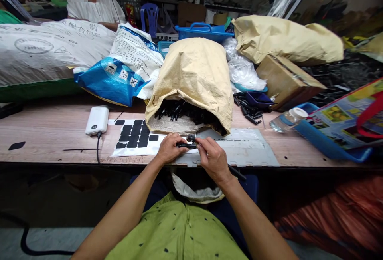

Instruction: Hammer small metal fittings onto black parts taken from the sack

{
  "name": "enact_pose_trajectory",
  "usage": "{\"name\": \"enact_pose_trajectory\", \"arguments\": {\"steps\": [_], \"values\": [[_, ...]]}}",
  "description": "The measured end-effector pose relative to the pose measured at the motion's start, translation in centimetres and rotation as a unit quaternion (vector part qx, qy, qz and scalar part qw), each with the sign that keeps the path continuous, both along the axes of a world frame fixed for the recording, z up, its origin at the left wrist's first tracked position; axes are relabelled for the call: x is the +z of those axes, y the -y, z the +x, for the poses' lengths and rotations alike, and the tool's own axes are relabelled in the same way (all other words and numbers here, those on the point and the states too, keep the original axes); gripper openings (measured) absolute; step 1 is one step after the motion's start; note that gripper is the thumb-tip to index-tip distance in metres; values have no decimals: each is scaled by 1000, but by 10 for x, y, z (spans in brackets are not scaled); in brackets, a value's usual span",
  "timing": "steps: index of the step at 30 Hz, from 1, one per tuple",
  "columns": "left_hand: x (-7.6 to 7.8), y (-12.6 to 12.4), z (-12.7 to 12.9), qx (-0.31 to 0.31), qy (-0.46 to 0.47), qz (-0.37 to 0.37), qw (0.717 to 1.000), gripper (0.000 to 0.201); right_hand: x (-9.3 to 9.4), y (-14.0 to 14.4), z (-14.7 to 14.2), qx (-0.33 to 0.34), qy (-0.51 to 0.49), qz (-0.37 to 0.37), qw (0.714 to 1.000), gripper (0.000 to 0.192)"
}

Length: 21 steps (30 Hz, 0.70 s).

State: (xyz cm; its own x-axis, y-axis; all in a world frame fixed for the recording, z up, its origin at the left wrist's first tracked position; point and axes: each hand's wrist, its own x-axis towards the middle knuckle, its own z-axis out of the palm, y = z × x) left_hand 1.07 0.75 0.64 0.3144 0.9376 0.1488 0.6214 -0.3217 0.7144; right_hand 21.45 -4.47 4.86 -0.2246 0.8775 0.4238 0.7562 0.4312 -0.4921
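Cluttered workshop shelves and sacks sit behind a worn wooden bench (pixel 44 132). At its near edge, the left hand (pixel 168 148) and the right hand (pixel 211 158) are both closed on a small black plastic part (pixel 188 144), held over a grey sheet (pixel 248 148). Just behind, a tan woven sack (pixel 194 76) lies open, many similar black parts spilling from its mouth, so plenty seems left. A sheet of black pads (pixel 136 134), several gone, lies left of the hands, beside a white power bank (pixel 97 120).
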Motion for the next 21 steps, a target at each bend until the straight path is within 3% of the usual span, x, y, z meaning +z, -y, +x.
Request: {"name": "enact_pose_trajectory", "arguments": {"steps": [6, 11, 21], "values": [[2, 1, 1, 5, -3, -2, 1000, 19, -2, 2, 5, -15, 21, -19, 999, 26], [6, 2, 1, 5, -10, -6, 1000, 19, -6, -13, 22, -42, 4, 6, 999, 27], [12, 3, 0, -3, -24, -7, 1000, 26, -39, -42, 59, -69, 108, 21, 992, 22]]}}
